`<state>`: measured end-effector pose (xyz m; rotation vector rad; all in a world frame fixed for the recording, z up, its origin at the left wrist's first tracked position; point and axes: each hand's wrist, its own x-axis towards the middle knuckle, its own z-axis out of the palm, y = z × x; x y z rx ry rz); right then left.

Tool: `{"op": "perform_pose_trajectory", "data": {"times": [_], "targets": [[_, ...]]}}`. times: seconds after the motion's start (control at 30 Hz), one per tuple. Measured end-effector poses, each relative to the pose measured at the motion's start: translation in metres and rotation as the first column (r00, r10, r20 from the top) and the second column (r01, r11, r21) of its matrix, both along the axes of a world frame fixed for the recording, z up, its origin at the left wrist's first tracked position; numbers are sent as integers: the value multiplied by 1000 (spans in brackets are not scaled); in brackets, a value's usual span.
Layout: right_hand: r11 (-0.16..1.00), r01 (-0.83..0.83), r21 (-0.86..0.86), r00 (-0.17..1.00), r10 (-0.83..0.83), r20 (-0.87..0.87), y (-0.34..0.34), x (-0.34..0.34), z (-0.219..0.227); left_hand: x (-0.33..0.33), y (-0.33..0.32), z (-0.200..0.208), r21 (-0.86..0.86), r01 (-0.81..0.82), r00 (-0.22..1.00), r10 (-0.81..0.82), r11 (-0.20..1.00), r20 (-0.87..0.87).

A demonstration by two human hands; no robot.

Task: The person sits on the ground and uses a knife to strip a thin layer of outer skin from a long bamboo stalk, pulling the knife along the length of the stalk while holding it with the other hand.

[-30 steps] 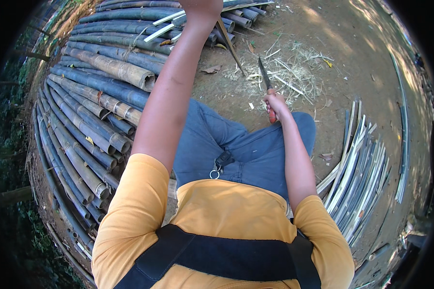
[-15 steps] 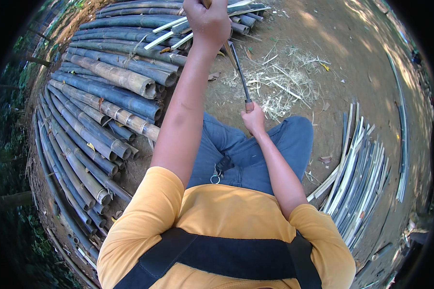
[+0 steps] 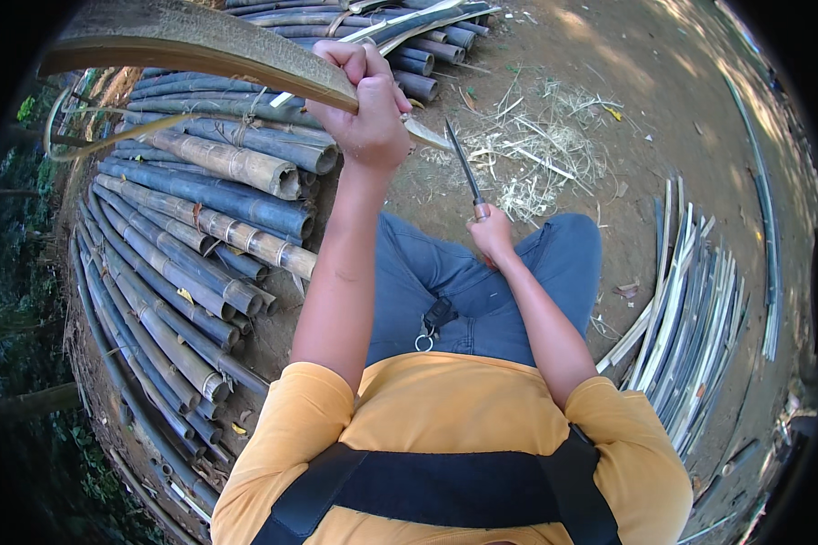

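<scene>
My left hand (image 3: pixel 370 116) is closed round a long split bamboo strip (image 3: pixel 204 56), raised up front. The strip's wide near part sweeps to the upper left, and its other end comes out right of my fist. In my right hand (image 3: pixel 493 234), low over my lap, is the wooden handle of a knife (image 3: pixel 463 163). Its slim dark blade points up and away, with the tip close to the strip's narrow right end. Whether the two touch, I cannot tell. A thin curled bamboo sliver (image 3: pixel 123 138) loops below the strip at the left.
Stacked bamboo poles (image 3: pixel 214 204) fill the left side, with split strips (image 3: pixel 418 23) on top at the back. Pale shavings (image 3: pixel 541 150) litter the dirt ahead. A bundle of split bamboo (image 3: pixel 686 309) lies at my right, and long thin strips (image 3: pixel 766 245) lie beyond.
The bamboo strip has swung into view toward the upper left. My left hand has come nearer and lower. The knife has tilted slightly and shifted a little right.
</scene>
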<state>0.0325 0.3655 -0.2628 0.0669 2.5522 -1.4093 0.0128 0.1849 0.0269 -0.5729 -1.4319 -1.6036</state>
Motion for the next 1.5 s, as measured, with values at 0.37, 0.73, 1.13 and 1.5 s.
{"op": "perform_pose_trajectory", "data": {"times": [0.37,0.73,1.13,1.5], "targets": [[996,20,82,999,-22,32,-12,-26,-16,3,-26,-1,44,15,1000,-16,999,26],[995,10,103,988,-26,155,-26,-39,-4,-4,-55,-1,118,-26,998,19,993,58],[998,-62,-15,990,64,123,-43,-38,24,-5,-76,-6,215,-154,988,148,964,42],[993,-107,42,993,105,57,-48,-36,7,-1,-87,-9,250,-212,977,202,945,62]]}}
